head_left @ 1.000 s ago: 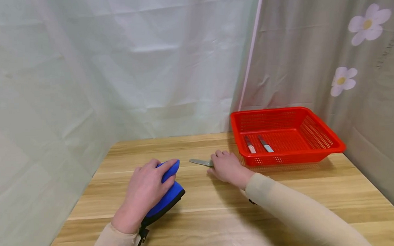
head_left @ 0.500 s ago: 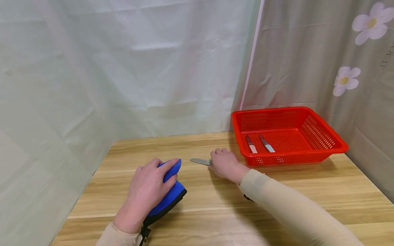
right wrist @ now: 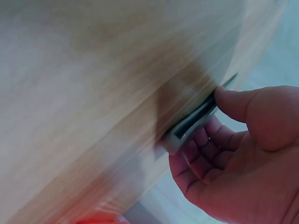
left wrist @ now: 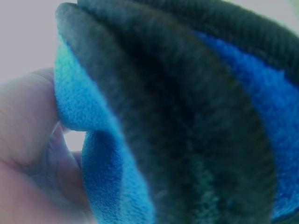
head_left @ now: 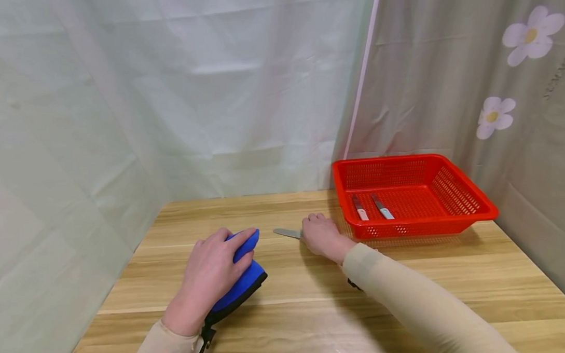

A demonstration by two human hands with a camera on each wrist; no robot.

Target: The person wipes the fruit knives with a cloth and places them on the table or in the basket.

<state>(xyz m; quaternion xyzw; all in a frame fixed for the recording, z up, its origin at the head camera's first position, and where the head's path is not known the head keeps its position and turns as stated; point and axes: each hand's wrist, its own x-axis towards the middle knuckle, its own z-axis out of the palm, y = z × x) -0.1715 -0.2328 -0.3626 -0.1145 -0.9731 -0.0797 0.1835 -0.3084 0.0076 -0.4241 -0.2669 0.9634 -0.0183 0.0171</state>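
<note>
My left hand (head_left: 210, 270) grips a folded blue cloth (head_left: 243, 288) with black edging, above the left half of the table. In the left wrist view the cloth (left wrist: 79, 100) fills most of the picture, with the thumb and fingers at its left side. My right hand (head_left: 323, 237) holds a small knife (head_left: 288, 233) by its handle, low over the table near the basket; the grey blade points left. The right wrist view shows the knife (right wrist: 192, 123) pinched between thumb and fingers, a long dark slot along its pale handle. Most of the handle is hidden in the head view.
A red perforated basket (head_left: 424, 226) stands at the table's back right. Inside lie a knife with a pinkish-white handle (head_left: 361, 211) and one with a light blue handle (head_left: 383, 209). Curtains (head_left: 242, 95) hang behind the wooden table (head_left: 306, 321) and on both sides.
The right hand has shifted slightly and closed more around the knife's handle since a second ago. The left hand and cloth have hardly moved; the head view has turned a little.
</note>
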